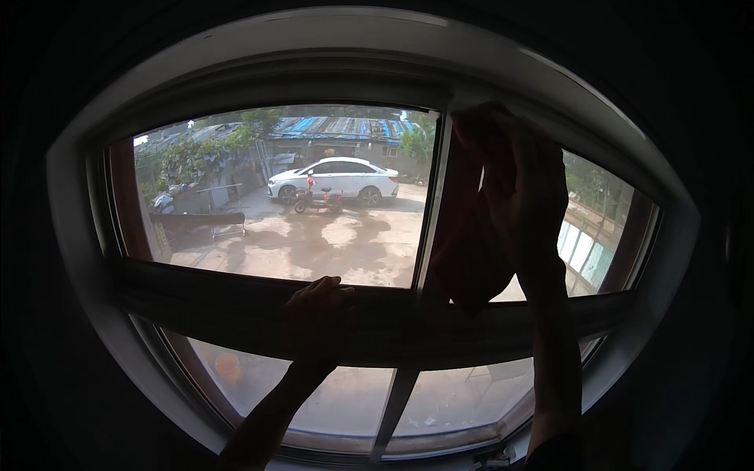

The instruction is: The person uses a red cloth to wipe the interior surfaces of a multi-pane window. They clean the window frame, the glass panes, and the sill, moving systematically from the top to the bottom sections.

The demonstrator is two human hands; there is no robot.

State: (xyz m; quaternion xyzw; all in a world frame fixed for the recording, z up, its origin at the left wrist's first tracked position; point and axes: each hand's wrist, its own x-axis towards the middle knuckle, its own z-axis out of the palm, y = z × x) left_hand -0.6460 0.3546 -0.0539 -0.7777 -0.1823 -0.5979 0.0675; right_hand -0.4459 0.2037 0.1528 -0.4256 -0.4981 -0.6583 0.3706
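Observation:
My right hand (pixel 521 194) is raised to the upper right part of a window and holds a dark red cloth (pixel 471 265). The cloth is bunched at the top near the upper frame, and its lower part hangs down over the right pane beside the vertical frame bar (pixel 428 200). Lower and to the left, my left hand (pixel 318 318) rests on the wide horizontal window rail (pixel 206 303), its knuckles at the rail's upper edge. Both hands are dark against the light, so the left fingers are hard to make out.
Below the rail, a vertical bar (pixel 396 412) divides the lower panes. A deep window surround (pixel 76 235) encloses everything. Small objects (pixel 495 456) lie at the bottom right. Outside, a white car (pixel 336 176) and a red two-wheeler (pixel 321 201) stand in a yard; an orange bucket (pixel 227 366) shows through the lower glass.

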